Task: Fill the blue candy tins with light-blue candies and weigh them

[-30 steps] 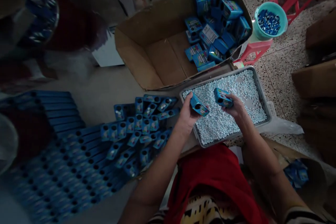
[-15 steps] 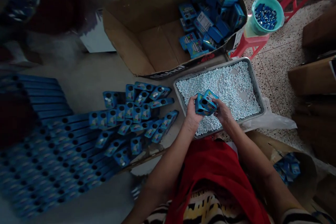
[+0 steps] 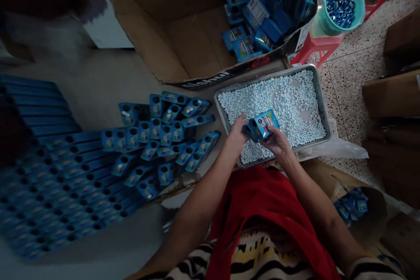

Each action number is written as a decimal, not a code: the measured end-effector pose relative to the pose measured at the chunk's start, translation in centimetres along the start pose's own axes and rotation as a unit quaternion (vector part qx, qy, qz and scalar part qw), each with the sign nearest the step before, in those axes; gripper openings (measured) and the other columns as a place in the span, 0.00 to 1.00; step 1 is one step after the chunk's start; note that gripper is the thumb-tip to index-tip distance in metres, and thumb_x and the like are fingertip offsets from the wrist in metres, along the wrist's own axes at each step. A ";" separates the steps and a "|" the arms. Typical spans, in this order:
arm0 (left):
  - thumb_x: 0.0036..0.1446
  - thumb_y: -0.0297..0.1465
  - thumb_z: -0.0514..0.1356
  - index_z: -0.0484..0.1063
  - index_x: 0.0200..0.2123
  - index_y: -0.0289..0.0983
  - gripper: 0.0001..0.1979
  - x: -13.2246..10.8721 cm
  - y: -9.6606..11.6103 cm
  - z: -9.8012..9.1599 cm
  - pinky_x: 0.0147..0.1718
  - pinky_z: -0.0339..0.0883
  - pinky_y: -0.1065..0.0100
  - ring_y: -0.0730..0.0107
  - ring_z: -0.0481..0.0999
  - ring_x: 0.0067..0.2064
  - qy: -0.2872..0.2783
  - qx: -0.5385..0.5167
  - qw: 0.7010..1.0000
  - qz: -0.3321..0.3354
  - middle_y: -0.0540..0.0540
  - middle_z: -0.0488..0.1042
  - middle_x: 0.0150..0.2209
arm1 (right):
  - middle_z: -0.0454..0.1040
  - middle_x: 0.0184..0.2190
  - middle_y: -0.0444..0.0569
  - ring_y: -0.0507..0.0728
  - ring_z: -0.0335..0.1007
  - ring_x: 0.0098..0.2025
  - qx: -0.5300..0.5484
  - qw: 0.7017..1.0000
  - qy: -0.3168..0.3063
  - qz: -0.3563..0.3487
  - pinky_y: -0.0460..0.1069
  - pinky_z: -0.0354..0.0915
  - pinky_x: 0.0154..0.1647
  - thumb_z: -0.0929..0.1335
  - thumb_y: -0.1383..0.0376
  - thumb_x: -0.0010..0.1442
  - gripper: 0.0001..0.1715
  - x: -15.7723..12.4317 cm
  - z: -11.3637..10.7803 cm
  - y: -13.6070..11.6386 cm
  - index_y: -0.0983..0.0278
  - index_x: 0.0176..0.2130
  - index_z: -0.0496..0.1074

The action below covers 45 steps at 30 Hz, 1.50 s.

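Observation:
Two small blue boxes (image 3: 261, 125) are pressed together over the near corner of a metal tray (image 3: 320, 96) filled with pale blue-white pellets. My right hand (image 3: 278, 142) grips them from below and the right. On their left side rests my left hand (image 3: 236, 132), its fingers curled against the boxes.
Rows of flat blue boxes with round windows (image 3: 157, 140) cover the surface to the left. A large cardboard carton (image 3: 183, 48) behind the tray holds several filled blue boxes (image 3: 259, 13). A teal bowl of blue pieces (image 3: 341, 8) stands on a pink stool. A brown basket (image 3: 364, 214) sits at lower right.
One second ago each hand held its own box apart over the tray; the hands have come together and now hold both boxes as one bundle, tilted.

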<state>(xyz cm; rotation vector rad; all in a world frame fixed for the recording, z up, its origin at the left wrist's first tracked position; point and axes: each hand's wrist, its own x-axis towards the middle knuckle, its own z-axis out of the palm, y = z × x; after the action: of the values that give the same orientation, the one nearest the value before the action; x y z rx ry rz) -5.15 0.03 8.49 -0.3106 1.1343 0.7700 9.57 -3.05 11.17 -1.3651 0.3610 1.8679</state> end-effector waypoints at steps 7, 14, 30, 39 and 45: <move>0.46 0.32 0.80 0.73 0.56 0.45 0.35 -4.3 -6.3 0.1 0.57 0.74 0.65 0.59 0.83 0.57 0.055 0.055 0.960 0.268 0.46 0.84 0.53 | 0.85 0.43 0.45 0.62 0.81 0.55 0.037 0.994 -0.059 -0.087 0.57 0.80 0.56 0.79 0.62 0.51 0.24 0.9 1.5 3.7 0.55 0.48 0.77; 0.42 0.27 0.77 0.68 0.59 0.49 0.41 -3.2 -6.5 -0.1 0.53 0.76 0.66 0.62 0.85 0.50 0.140 0.038 0.944 0.296 0.49 0.83 0.51 | 0.85 0.47 0.48 0.63 0.78 0.61 0.031 0.997 -0.071 -0.030 0.59 0.78 0.63 0.78 0.63 0.50 0.28 1.3 1.6 6.3 0.56 0.51 0.77; 0.41 0.32 0.79 0.70 0.58 0.47 0.40 -5.5 3.6 -9.6 0.58 0.78 0.60 0.62 0.83 0.52 0.178 0.173 0.868 0.430 0.51 0.79 0.52 | 0.72 0.68 0.58 0.71 0.57 0.75 -0.746 0.459 -0.186 -0.446 0.68 0.55 0.75 0.66 0.60 0.76 0.16 9.7 5.8 -4.0 0.61 0.57 0.78; 0.47 0.43 0.77 0.63 0.57 0.47 0.38 1.0 1.3 -7.2 0.62 0.74 0.58 0.62 0.82 0.52 0.171 0.187 0.823 0.509 0.49 0.77 0.51 | 0.69 0.70 0.61 0.76 0.53 0.74 -0.798 0.386 -0.123 -0.447 0.75 0.49 0.75 0.62 0.53 0.77 0.26 13.2 4.3 -4.8 0.63 0.63 0.74; 0.45 0.49 0.80 0.59 0.63 0.47 0.49 5.7 0.2 -5.1 0.67 0.70 0.52 0.56 0.78 0.63 0.178 0.157 0.788 0.569 0.43 0.71 0.63 | 0.74 0.67 0.53 0.68 0.61 0.71 -0.743 0.474 -0.068 -0.467 0.68 0.55 0.76 0.60 0.46 0.78 0.29 7.0 -3.1 -7.9 0.54 0.65 0.76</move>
<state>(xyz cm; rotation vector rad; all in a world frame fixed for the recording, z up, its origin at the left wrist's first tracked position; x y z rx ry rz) -7.62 -0.62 1.32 0.6299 1.7876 1.5841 16.54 3.09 5.35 -1.6194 -2.1867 0.8925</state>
